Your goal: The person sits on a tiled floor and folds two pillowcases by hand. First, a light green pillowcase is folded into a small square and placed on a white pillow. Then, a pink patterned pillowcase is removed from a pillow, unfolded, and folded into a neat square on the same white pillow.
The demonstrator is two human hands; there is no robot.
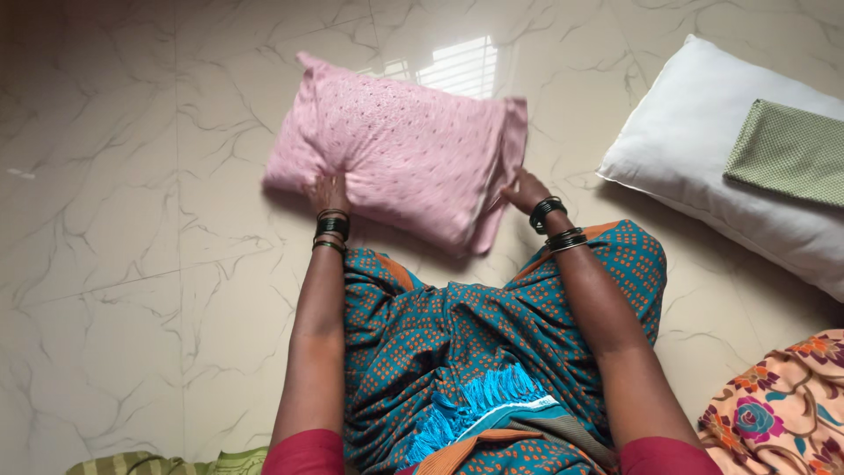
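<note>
**A:** What have the hands got hold of from where you sit?

**B:** On my feed the left hand (330, 192) is pressed against the near long edge of the pink pillow (396, 145), fingers curled into the cloth — it looks closed on the fabric, though the fingertips sink out of sight. The right hand (525, 190) is at the pillow's open end, touching the loose flap of the pink cover (505, 167); I cannot tell whether it pinches the flap or only rests against it.

**A:** And the pillow itself?

**B:** I see it lying flat on the pale marbled floor (132, 220), straight ahead of the knees, turned a little so its far corner points up and left. The cover is on over most of it, with the flap hanging past the right end.

**A:** Anything on the wrists?

**B:** Dark bangles (331, 230) on the left wrist, more on the right. Below them I get the lap — a teal cloth with orange dots (475, 343).

**A:** Round about?

**B:** To the right, well apart from the pink one, I have a white pillow (694, 141) with a folded green dotted cloth (787, 151) lying on top. A flowered fabric (782, 409) shows at the lower right corner.
</note>
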